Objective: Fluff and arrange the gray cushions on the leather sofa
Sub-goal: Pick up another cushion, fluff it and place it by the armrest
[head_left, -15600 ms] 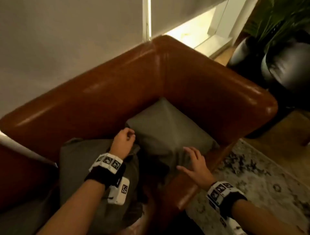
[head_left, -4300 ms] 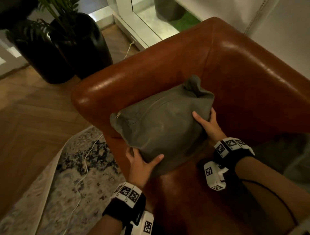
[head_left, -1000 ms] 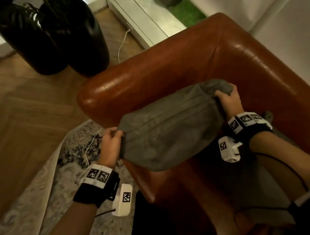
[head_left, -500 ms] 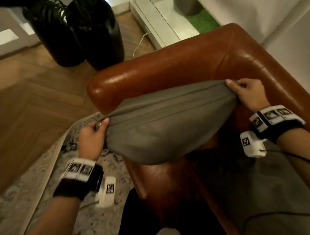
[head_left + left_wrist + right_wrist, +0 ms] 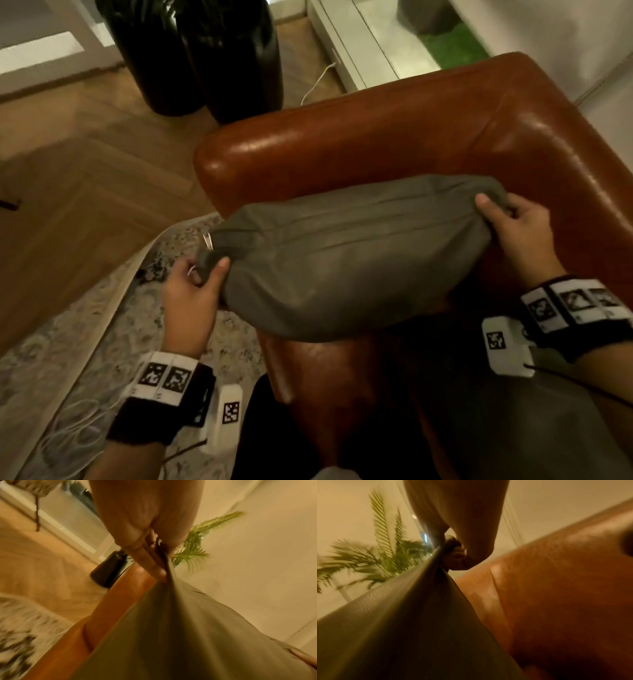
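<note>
A gray cushion (image 5: 342, 263) hangs lengthwise over the seat corner of the brown leather sofa (image 5: 394, 137), held off the seat by its two ends. My left hand (image 5: 195, 284) pinches the cushion's left corner beside the zip pull. My right hand (image 5: 510, 226) grips the right corner, thumb on top. In the left wrist view the fingers (image 5: 150, 561) bunch the gray cloth (image 5: 180, 635). In the right wrist view the cushion (image 5: 402, 628) stretches away from my gripping right hand (image 5: 453, 557). A second gray cushion (image 5: 513, 428) lies on the seat at lower right.
Two tall black planters (image 5: 205, 54) stand on the wood floor behind the sofa arm. A patterned rug (image 5: 102, 325) with a white cable lies at left. A palm plant (image 5: 376, 561) rises beyond the arm. The wall runs behind the backrest.
The cushion was stretched taut between my hands half a second ago. Now both hands have come closer together and lower, and the cushion has gone slack and plumper.
</note>
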A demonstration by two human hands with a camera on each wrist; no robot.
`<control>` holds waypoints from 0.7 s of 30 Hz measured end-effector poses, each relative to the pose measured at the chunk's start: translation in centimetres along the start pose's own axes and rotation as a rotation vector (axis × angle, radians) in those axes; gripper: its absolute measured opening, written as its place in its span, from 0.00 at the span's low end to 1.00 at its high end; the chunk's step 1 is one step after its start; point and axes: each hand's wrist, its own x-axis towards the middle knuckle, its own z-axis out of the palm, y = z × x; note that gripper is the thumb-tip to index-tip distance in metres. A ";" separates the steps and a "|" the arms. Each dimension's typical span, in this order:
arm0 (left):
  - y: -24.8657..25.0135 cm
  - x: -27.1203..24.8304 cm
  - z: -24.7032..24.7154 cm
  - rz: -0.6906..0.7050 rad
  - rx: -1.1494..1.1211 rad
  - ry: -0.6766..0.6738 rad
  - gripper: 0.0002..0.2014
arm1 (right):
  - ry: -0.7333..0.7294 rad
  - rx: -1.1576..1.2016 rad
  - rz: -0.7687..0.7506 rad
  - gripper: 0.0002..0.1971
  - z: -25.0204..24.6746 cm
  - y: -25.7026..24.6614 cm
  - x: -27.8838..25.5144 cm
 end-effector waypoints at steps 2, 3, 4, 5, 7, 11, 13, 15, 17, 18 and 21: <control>2.2 1.7 0.1 0.039 -0.067 0.076 0.13 | 0.003 0.060 -0.015 0.02 0.6 -2.2 2.4; 3.0 2.8 0.5 0.029 -0.118 0.092 0.16 | 0.020 0.096 0.021 0.04 1.2 -2.7 3.9; 3.6 3.8 1.0 -0.012 -0.181 0.087 0.18 | 0.025 0.130 0.081 0.09 1.8 -2.7 5.3; 4.0 4.4 1.5 -0.067 -0.266 0.060 0.19 | 0.008 0.186 0.146 0.15 2.6 -2.4 6.2; 4.0 4.2 2.7 -0.150 -0.373 -0.038 0.23 | -0.061 0.274 0.240 0.28 4.1 -0.8 5.8; 0.6 -0.1 3.7 -0.010 -0.118 -0.282 0.38 | -0.192 0.060 0.171 0.35 5.6 4.5 -1.0; -1.4 -1.3 3.7 -0.006 -0.062 -0.268 0.39 | -0.126 0.080 0.178 0.36 5.7 6.2 -3.8; -2.2 -1.0 3.5 0.008 0.020 -0.162 0.30 | 0.082 0.070 0.145 0.25 5.8 6.5 -4.6; -2.1 0.1 3.6 0.062 0.162 -0.082 0.14 | 0.210 -0.010 0.005 0.06 5.7 5.4 -3.6; -1.7 0.7 3.8 0.070 0.166 -0.088 0.10 | 0.236 -0.006 -0.047 0.04 5.9 4.3 -2.7; 0.0 1.6 4.7 0.025 0.114 -0.113 0.10 | 0.248 0.064 0.023 0.11 6.3 2.8 0.2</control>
